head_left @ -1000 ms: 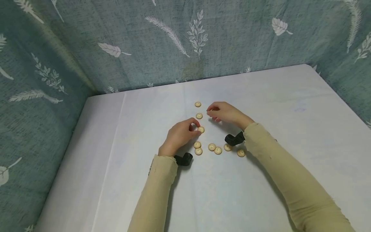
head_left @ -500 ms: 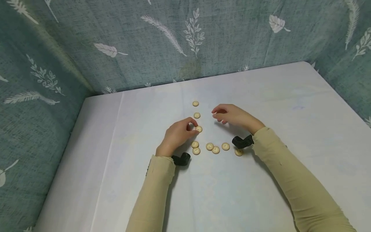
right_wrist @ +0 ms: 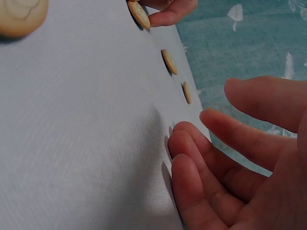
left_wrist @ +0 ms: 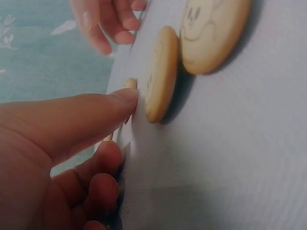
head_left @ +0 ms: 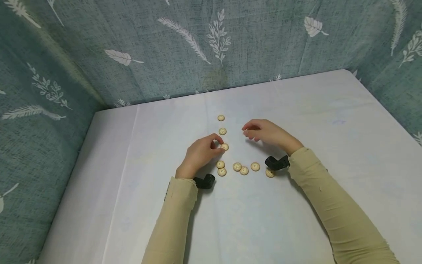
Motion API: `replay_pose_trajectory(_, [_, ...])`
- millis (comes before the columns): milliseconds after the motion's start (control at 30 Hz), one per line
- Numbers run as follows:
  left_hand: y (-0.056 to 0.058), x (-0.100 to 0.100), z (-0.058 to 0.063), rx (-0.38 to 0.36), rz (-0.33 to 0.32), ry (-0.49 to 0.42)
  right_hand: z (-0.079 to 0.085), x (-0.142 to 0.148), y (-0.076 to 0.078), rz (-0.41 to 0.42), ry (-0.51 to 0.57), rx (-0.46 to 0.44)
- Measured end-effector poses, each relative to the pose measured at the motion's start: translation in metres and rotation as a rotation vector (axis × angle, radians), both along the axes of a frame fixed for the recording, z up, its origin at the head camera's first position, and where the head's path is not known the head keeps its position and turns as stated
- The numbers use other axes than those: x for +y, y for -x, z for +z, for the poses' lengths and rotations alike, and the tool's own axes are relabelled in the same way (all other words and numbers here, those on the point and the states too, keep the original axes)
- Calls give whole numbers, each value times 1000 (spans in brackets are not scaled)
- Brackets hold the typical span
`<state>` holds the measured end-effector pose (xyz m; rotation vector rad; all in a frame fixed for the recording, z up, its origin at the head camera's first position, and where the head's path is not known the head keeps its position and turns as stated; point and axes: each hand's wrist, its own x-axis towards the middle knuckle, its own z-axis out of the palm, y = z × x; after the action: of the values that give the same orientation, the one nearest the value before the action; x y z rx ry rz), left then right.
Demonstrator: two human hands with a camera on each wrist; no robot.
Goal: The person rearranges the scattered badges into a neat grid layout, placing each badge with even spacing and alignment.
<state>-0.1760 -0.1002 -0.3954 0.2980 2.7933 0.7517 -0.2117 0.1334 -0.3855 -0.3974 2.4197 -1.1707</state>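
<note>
My left hand (head_left: 202, 151) pinches the edge of a small, round, biscuit-like disc (head_left: 225, 147) between thumb and forefinger, low at the table. In the right wrist view the same disc (right_wrist: 139, 14) lies against those fingertips. Two more discs lie in line beyond it, a nearer one (head_left: 222, 131) and a farther one (head_left: 221, 117). My right hand (head_left: 268, 132) hovers to the right of this line, fingers loosely bent, holding nothing. Close up in the left wrist view, a tan disc (left_wrist: 213, 36) shows a face drawn in thin lines.
Toward me, a touching pair of discs (head_left: 221, 168) lies on the white tabletop (head_left: 158, 154). Right of it sit several more, among them a disc (head_left: 255, 166) and another (head_left: 270, 173) partly under the right wrist's black strap mount. Green leaf-patterned cloth (head_left: 184, 47) borders the table.
My right hand has drawn back to the right, away from the line of discs. My left hand keeps its pinch on the same disc. The head view has shifted slightly.
</note>
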Motion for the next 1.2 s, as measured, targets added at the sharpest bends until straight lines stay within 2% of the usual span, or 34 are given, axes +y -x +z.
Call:
replay_pose_trajectory(367, [0,-1,0,13,-19,-22,4,-7,-7,65,-29,42])
replay_pose_trajectory(600, [0,-1,1,13,-18,-18,6,-16,-12,178,-78,97])
replay_pose_trajectory(833, [1,-3,1,18,-21,-17,8,-32,-23,306,-128,112])
replay_pose_trajectory(1067, [2,-4,-1,16,-30,-15,11,-47,-37,386,-108,257])
replay_pose_trajectory(1200, [2,-4,-2,23,-33,-10,11,-54,-43,456,-117,280])
